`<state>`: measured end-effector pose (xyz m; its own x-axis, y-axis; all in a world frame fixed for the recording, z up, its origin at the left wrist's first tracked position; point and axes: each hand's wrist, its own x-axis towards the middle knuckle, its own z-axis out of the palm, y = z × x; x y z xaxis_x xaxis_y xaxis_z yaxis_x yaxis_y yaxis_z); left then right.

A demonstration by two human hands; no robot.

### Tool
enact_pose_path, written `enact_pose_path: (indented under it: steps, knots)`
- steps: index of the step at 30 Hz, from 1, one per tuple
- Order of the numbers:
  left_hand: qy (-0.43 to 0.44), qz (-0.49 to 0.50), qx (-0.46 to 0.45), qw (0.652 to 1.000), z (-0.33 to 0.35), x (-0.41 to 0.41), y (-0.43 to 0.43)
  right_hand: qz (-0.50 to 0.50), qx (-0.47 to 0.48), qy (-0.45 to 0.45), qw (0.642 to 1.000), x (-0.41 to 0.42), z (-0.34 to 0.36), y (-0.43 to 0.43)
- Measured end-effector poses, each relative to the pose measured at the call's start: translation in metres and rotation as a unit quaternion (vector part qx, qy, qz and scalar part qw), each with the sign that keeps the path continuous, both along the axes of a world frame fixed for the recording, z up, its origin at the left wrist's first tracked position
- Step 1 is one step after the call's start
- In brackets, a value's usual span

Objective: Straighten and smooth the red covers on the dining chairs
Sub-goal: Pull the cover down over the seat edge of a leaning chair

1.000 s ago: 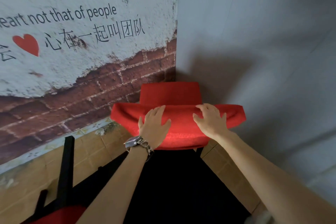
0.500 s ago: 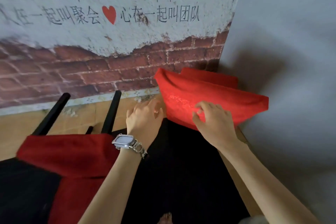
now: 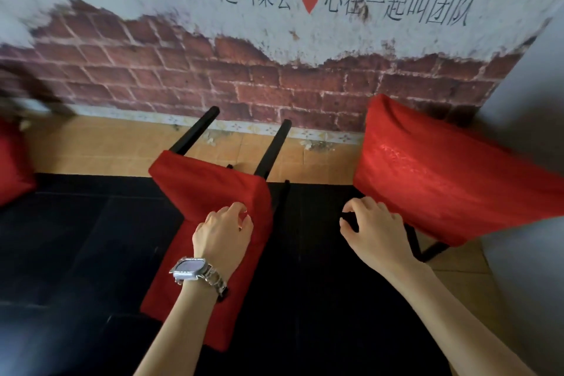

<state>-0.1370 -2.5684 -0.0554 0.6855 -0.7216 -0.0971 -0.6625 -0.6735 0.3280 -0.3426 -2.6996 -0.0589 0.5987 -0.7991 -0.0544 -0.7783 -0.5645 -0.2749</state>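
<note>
Red cover [image 3: 210, 192] on the middle chair is the one now in hand. The left hand [image 3: 224, 230], a watch [image 3: 190, 268] on its wrist, has its fingers curled on the fabric at the cover's right edge and seems to pinch it. The right hand [image 3: 374, 229] hangs loosely curled and holds nothing, over the dark surface just beside the corner chair's cover [image 3: 442, 180]. I judge this the start of straightening the middle cover. Next, the right hand needs its own hold on the cover so both can tug it square and stroke it flat. Half a second ago both hands were at the corner chair's cover; they have since left it, and the view has swung left along the brick mural [image 3: 244, 79].
</note>
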Motion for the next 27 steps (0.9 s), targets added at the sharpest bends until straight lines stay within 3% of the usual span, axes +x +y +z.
enact_pose_path:
  steps: [15, 27]
  knots:
    - [0.008, 0.048, 0.022, 0.999, -0.012, 0.136, 0.112, 0.046, 0.068, 0.045, 0.996, 0.147, -0.019, 0.103]
    - [0.018, 0.107, 0.07, 0.992, -0.042, 0.19, 0.172, 0.083, 0.136, 0.053, 0.986, 0.198, -0.066, 0.151]
